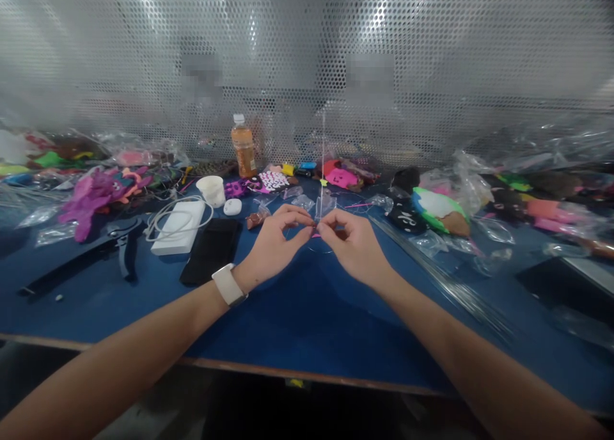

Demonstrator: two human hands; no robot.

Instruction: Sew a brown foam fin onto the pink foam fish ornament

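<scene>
Okay, from my remote seat: left hand [281,238] and right hand [355,242] meet at frame centre, thumbs and forefingers pinched on what looks like a small pink piece [316,236], mostly covered by fingertips; I can't tell its shape. A thin wire [320,251] seems to curve just below. My judgement on doing this well: light fingertip pinch, left steady while right does the fine adjusting, forearms low, piece turned so fingers don't block it. Springy wire could flick away if squeezed crookedly.

Materials, quickly: smooth blue tabletop [307,331]; perforated metal sheet [288,43] across the top of the frame, shiny, round holes. Centre-right, a bundle of straight, thin, glossy wires [446,280]. Left of centre, a boxy white block [177,232] with looped rubbery cable [212,213], then a flat black phone [211,251]. Upper centre-left, clear bottle [244,149], amber inside, near a white cup [211,189]. Right, crinkly see-through bags [472,184]; left, a floppy purple toy [89,200], soft-looking.
</scene>
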